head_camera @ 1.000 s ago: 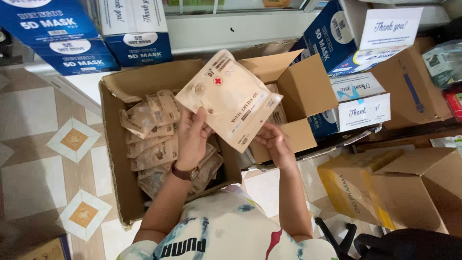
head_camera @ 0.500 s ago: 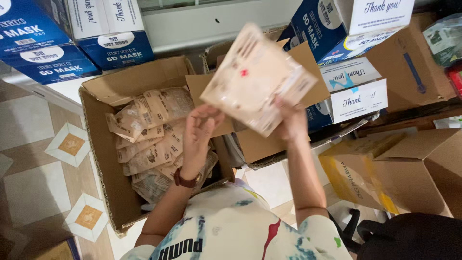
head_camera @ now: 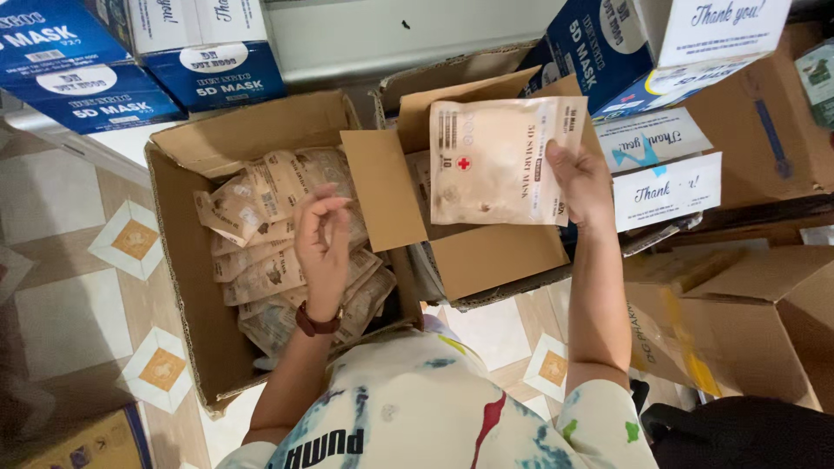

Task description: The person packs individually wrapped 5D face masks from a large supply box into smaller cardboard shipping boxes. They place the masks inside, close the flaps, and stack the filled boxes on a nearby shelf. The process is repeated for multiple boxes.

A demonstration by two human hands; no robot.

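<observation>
Overhead, right hand [head_camera: 580, 184] pinches flat beige pouch [head_camera: 499, 161]; left hand [head_camera: 323, 245] loose, empty.

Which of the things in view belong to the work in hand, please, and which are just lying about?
In hand: beige mask packet held by right hand; left hand over the open carton of packets; second open carton.

Lying about: blue boxes; white cards.

pouch [head_camera: 499, 161]: beige flat mask pack, little red cross, held up flat
spot: right of centre, above the open box
</observation>
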